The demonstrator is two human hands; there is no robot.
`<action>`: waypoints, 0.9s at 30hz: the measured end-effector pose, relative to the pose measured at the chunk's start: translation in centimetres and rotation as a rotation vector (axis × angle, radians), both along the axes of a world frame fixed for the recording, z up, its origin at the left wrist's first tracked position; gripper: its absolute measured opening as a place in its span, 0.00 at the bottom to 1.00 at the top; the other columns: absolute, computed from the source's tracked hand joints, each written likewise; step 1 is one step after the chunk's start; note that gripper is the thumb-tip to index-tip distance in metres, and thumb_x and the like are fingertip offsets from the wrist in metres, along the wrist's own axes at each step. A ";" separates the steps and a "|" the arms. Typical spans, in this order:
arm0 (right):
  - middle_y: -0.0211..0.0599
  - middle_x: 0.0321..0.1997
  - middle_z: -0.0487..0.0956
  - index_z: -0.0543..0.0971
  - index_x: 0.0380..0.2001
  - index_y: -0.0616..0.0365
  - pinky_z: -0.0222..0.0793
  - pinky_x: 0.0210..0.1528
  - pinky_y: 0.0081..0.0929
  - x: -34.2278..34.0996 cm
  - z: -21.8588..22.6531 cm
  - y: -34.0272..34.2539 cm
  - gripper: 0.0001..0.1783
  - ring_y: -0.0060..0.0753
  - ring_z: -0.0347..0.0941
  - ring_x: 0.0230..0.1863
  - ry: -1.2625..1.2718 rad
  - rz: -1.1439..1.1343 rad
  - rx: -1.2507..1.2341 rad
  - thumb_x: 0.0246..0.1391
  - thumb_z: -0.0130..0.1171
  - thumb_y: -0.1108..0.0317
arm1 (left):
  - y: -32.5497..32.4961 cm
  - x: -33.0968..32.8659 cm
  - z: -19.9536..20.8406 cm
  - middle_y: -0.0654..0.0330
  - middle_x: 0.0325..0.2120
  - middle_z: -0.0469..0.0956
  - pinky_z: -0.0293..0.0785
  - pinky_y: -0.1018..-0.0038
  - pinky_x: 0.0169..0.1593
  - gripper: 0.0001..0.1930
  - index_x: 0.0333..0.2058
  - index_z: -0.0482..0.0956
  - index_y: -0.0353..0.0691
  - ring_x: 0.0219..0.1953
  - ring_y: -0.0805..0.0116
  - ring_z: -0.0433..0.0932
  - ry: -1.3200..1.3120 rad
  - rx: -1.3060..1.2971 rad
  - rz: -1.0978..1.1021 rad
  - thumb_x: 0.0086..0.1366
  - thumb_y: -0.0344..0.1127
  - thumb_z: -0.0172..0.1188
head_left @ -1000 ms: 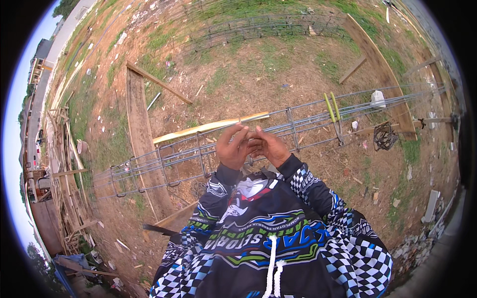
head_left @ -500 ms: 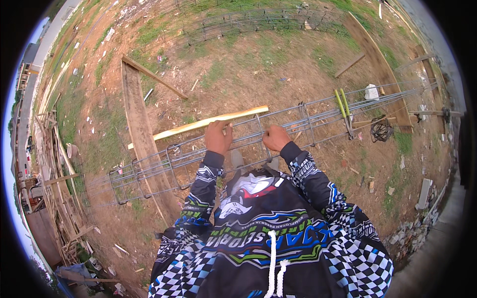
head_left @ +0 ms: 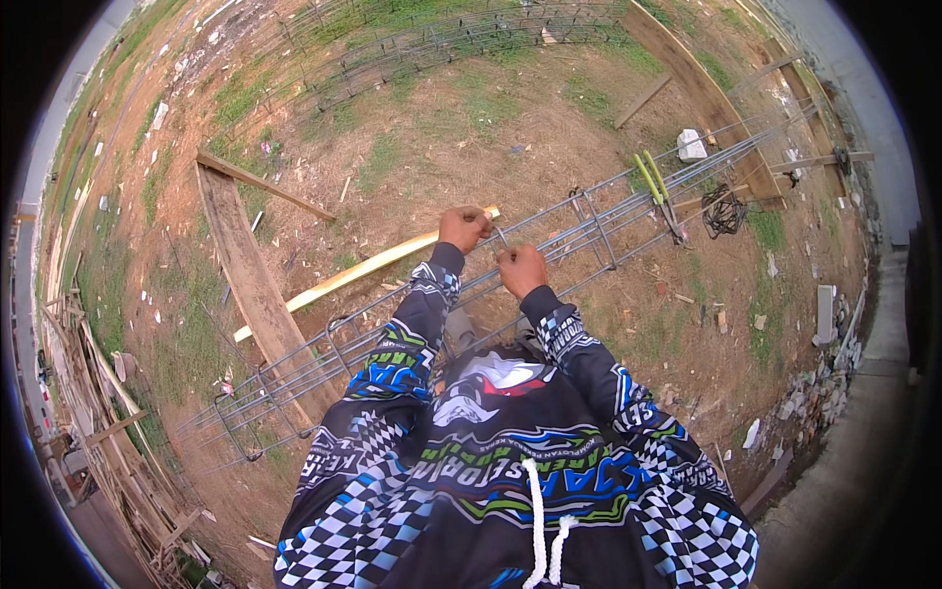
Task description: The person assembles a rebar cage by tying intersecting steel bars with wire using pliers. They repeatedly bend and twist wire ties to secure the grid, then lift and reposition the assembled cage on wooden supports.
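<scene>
Hands (head_left: pixel 466 229) (head_left: pixel 522 271) curled at rebar cage (head_left: pixel 601 232); cannot tell whether gripping it. Green-handled cutters (head_left: pixel 658 181) lie across cage.

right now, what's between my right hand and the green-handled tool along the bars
In the head view, a rectangular steel stirrup stands between your right hand and the green-handled tool, with long steel bars running through it.

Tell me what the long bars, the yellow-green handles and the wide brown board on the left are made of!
Long bars: probably steel; thin, straight, grey with a slight shine.
Yellow-green handles: perhaps plastic or rubber; the bright, even colour suggests a coating.
Wide brown board: wood, seemingly unpainted; it looks brown and blotchy.
</scene>
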State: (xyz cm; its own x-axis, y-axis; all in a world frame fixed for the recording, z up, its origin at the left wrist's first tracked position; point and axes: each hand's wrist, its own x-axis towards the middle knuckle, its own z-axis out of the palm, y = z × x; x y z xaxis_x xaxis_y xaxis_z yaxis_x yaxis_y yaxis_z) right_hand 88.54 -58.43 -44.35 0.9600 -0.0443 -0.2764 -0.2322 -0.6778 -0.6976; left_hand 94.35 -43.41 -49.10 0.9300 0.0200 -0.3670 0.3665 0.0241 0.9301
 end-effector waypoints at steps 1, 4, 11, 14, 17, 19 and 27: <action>0.60 0.26 0.78 0.81 0.24 0.65 0.71 0.39 0.50 -0.1 -0.1 0.1 0.15 0.63 0.76 0.33 -0.012 -0.032 0.005 0.49 0.56 0.62 | -0.5 -0.1 0.4 0.53 0.26 0.83 0.75 0.75 0.29 0.13 0.34 0.83 0.28 0.26 0.70 0.81 -0.019 0.050 0.003 0.62 0.36 0.64; 0.59 0.27 0.78 0.81 0.25 0.64 0.71 0.38 0.50 -0.2 -0.1 0.5 0.16 0.62 0.76 0.33 0.022 -0.128 -0.010 0.52 0.55 0.61 | -1.6 -0.8 1.9 0.55 0.27 0.83 0.77 0.72 0.33 0.10 0.35 0.83 0.31 0.29 0.67 0.82 -0.209 0.251 -0.016 0.61 0.34 0.63; 0.56 0.27 0.79 0.82 0.28 0.63 0.69 0.36 0.46 -0.8 0.3 0.7 0.17 0.60 0.76 0.33 -0.084 -0.139 0.088 0.57 0.55 0.58 | 0.3 -2.7 3.7 0.52 0.32 0.83 0.77 0.71 0.43 0.17 0.43 0.82 0.37 0.36 0.58 0.83 -0.494 0.350 -0.217 0.55 0.35 0.67; 0.53 0.25 0.79 0.83 0.30 0.61 0.70 0.34 0.43 -0.4 -0.6 0.2 0.17 0.56 0.77 0.31 -0.054 -0.138 0.185 0.58 0.56 0.57 | 0.8 -2.2 1.7 0.49 0.35 0.83 0.77 0.69 0.45 0.22 0.46 0.82 0.37 0.38 0.55 0.83 -0.449 0.433 -0.310 0.52 0.38 0.69; 0.44 0.22 0.79 0.83 0.33 0.61 0.68 0.30 0.35 -0.1 -1.7 -0.6 0.17 0.40 0.75 0.25 -0.017 -0.112 0.242 0.59 0.56 0.58 | 0.1 -1.4 1.7 0.47 0.36 0.83 0.77 0.66 0.44 0.23 0.47 0.81 0.37 0.38 0.53 0.83 -0.407 0.579 -0.436 0.52 0.38 0.68; 0.30 0.17 0.76 0.84 0.35 0.61 0.65 0.22 0.24 0.2 -2.1 -1.0 0.16 0.19 0.69 0.18 0.013 -0.092 0.269 0.62 0.55 0.59 | -0.5 -1.3 2.2 0.45 0.34 0.82 0.77 0.64 0.43 0.22 0.46 0.81 0.36 0.36 0.52 0.83 -0.378 0.612 -0.446 0.52 0.38 0.67; 0.49 0.28 0.82 0.85 0.37 0.56 0.73 0.37 0.40 6.1 2.6 -5.5 0.15 0.49 0.80 0.32 0.161 0.590 -0.028 0.53 0.60 0.58 | -1.1 -3.5 3.4 0.42 0.27 0.80 0.76 0.61 0.38 0.18 0.43 0.82 0.35 0.31 0.47 0.81 -0.386 0.644 -0.305 0.54 0.36 0.65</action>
State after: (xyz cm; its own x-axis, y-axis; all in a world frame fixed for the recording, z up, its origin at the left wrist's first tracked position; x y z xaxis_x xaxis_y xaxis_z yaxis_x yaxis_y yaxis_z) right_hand 94.66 -63.97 -41.78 0.7707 0.4731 -0.4267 0.0870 -0.7416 -0.6652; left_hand 90.86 -44.53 -45.74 0.9874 -0.1569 -0.0216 -0.0793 -0.6081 0.7899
